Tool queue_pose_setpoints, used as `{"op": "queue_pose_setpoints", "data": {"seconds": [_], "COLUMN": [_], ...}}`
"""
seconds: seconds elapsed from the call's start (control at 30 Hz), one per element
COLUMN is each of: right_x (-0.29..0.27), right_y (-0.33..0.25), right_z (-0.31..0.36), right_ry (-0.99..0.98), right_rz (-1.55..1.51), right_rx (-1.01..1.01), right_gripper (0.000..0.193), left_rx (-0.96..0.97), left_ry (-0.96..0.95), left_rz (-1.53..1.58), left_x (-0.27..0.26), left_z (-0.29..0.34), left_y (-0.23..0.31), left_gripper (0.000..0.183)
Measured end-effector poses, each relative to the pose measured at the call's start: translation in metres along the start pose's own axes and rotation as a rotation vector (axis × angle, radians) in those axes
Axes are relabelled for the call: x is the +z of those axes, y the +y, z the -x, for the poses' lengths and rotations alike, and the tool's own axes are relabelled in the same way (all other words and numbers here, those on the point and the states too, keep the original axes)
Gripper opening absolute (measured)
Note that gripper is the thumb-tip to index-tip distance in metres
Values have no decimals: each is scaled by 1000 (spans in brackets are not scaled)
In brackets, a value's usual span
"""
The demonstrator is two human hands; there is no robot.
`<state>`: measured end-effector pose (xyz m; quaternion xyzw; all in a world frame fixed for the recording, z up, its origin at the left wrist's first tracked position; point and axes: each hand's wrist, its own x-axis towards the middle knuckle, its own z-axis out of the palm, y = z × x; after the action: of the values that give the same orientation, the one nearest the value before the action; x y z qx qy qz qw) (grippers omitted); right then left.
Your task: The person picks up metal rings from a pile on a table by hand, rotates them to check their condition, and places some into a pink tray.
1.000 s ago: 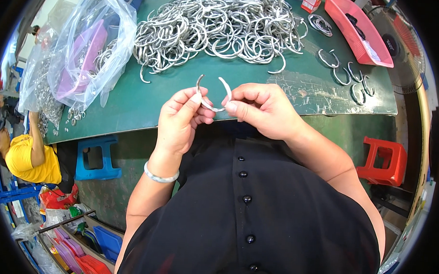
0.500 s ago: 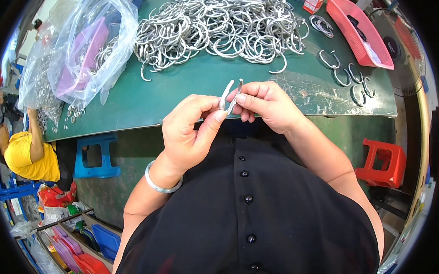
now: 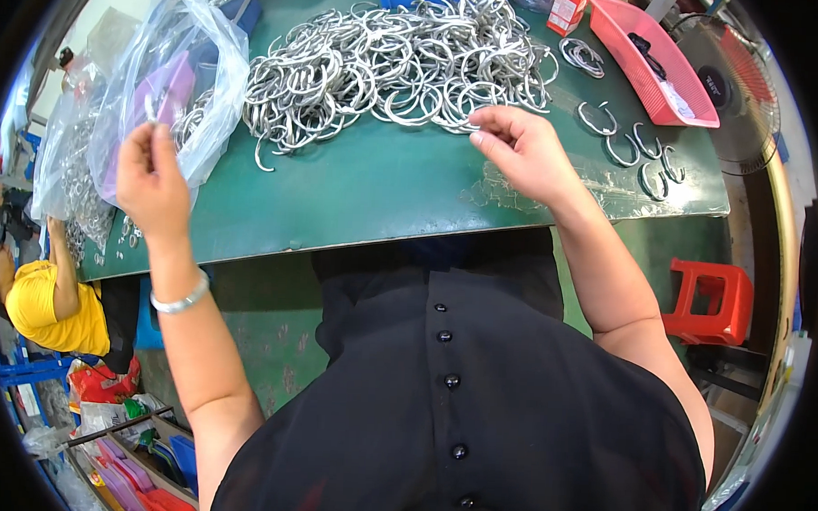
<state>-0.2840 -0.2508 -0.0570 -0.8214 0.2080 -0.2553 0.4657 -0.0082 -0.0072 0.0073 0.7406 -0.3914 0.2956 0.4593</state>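
Observation:
My left hand point(image 3: 155, 188) is raised at the mouth of a clear plastic bag point(image 3: 220, 46), with its fingers pinched around an open silver-coloured metal bangle point(image 3: 150, 109). Only a short bright piece of that bangle shows above the fingertips. A purple tray point(image 3: 174, 81) shows through the bag, behind the hand. My right hand point(image 3: 530, 156) is at the front edge of a large pile of similar silver bangles point(image 3: 416, 62) on the green table point(image 3: 357, 182). Its thumb and fingertips are apart beside the nearest bangles; whether they touch one I cannot tell.
Several separate bangles point(image 3: 623, 150) lie right of the pile, near a pink basket point(image 3: 654, 79) holding dark and white items. A fan point(image 3: 717, 86) stands at the far right, a red stool point(image 3: 709, 302) below it. At left, a person in a yellow shirt point(image 3: 42, 306) works at the table.
My hands have parted from in front of my body. The left carried the bangle leftward to the bag; the right let go of it and moved up and right to the pile.

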Motion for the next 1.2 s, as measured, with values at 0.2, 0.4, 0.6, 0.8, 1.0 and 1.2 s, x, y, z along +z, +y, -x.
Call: {"op": "queue_pose_setpoints", "data": {"seconds": [0.2,0.4,0.6,0.8,1.0,1.2], "right_x": [-2,12,10,3,14,22], "right_y": [12,18,16,-13,-25,-22], "right_z": [-16,-26,-26,-1,23,27], "right_ry": [81,-24,-62,-158,-237,-206], "right_rz": [616,822,829,613,319,261], "right_rx": [-282,-303,-382,-496,-534,-550], "right_gripper": [14,7,6,7,9,9], "left_rx": [89,-33,-237,-468,-1009,-1173], "left_ry": [-55,-337,-589,-740,-930,-752], "left_rz": [-361,99,337,509,881,1239], "left_x": [1,44,60,64,67,61], "left_z": [-4,67,106,114,112,111], "left_y": [-17,35,59,69,96,102], "left_gripper": [25,17,14,16,23,25]}}
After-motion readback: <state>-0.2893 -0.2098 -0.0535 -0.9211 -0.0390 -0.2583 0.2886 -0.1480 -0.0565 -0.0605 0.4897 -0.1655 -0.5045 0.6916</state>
